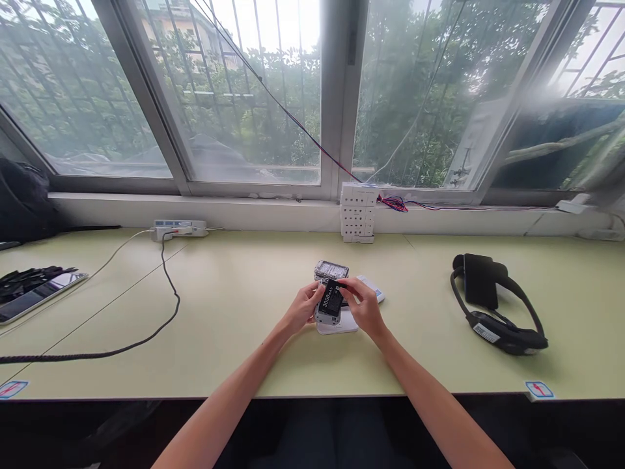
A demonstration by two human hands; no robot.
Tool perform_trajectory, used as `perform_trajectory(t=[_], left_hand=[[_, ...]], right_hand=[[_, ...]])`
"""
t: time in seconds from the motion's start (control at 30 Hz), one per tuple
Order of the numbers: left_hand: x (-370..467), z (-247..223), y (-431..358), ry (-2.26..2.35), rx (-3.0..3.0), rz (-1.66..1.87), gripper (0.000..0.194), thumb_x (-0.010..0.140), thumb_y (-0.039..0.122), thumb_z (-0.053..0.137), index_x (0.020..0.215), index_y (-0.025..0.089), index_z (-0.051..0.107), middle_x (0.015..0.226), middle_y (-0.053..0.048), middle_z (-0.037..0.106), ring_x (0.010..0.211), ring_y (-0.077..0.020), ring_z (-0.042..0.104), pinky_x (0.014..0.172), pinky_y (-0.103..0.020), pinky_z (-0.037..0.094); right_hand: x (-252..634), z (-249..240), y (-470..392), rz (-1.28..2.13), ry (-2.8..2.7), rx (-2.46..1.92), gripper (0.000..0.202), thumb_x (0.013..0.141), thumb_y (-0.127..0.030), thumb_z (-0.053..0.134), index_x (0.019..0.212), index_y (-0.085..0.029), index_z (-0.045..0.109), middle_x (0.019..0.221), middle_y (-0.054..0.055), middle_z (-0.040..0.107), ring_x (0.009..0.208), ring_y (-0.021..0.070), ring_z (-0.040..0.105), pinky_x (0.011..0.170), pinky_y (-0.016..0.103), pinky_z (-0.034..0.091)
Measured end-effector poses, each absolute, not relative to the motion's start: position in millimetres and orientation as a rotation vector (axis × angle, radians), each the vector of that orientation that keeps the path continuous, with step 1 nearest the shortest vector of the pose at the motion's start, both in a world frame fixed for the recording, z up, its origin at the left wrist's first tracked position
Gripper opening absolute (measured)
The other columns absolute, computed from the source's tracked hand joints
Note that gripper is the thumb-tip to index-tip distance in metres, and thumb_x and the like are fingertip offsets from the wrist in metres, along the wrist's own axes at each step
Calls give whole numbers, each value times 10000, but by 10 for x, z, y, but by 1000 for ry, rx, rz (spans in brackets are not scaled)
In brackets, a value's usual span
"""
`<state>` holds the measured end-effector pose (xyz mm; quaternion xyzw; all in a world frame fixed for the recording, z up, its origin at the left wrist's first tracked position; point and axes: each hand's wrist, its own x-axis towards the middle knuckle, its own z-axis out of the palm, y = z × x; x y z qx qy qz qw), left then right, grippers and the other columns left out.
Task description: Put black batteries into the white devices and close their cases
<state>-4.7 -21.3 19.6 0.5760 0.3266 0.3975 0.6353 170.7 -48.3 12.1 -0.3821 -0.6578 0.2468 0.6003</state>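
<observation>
My left hand [301, 307] is closed around the edge of a small opened electronic device [327, 319] with a pale frame. Over its face lies a black battery [332, 299] marked 3000mAh, tilted, which my right hand [366, 309] pinches by its upper right side. Whether the battery is seated in the device or just above it, I cannot tell. Just behind my hands lies another opened device [332, 269]. A white flat piece [347, 323] lies under the held device, and a white and blue item [374, 288] is partly hidden behind my right hand.
A black headset [508, 332] lies at the right. Stacked white boxes [359, 212] stand at the window sill. A power strip [180, 229] with a dark cable [176, 299] is at the back left, and a tablet [39, 296] lies at the far left.
</observation>
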Motion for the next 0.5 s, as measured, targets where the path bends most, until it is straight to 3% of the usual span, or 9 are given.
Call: perform_trajectory(t=[0.27, 0.5], left_hand=[[-58, 188, -210, 708, 1323, 874, 573, 767, 663, 594, 1031, 155, 614, 593, 34, 472, 376, -27, 287, 322, -157, 171], [-42, 207, -234, 725, 1260, 892, 673, 701, 684, 649, 1119, 156, 627, 616, 9, 549, 382, -32, 338, 344, -160, 214]], right_hand=[[1684, 121, -491, 555, -1551, -881, 205, 929, -325, 533, 1050, -261, 685, 1042, 63, 683, 949, 219, 640, 820, 343, 525], [1667, 124, -501, 561, -1560, -868, 212, 931, -317, 530, 1068, -253, 680, 1080, 76, 684, 971, 224, 636, 821, 352, 525]])
